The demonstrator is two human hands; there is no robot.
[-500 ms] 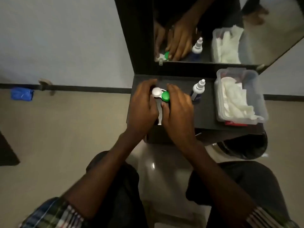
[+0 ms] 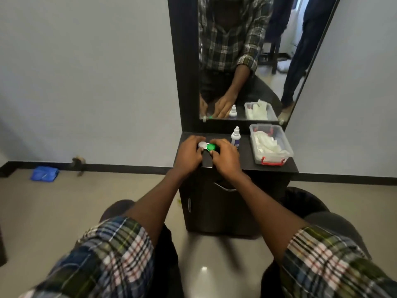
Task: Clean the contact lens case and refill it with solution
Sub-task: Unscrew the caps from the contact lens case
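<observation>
While the contact lens case (image 2: 206,146) lies crosswise on the dark cabinet top (image 2: 245,155), its white end is gripped by the left hand (image 2: 189,154) and its green cap (image 2: 211,146) by the right hand (image 2: 225,157); the solution bottle (image 2: 235,137) is nearer the right.

Both forearms are stretched forward, plaid sleeves pushed up. The left hand (image 2: 189,152) and right hand (image 2: 225,157) are held close together, backs up, fingers curled inward.

No lettering is legible; the dark label on the solution bottle (image 2: 235,139) is too blurred to read.
</observation>
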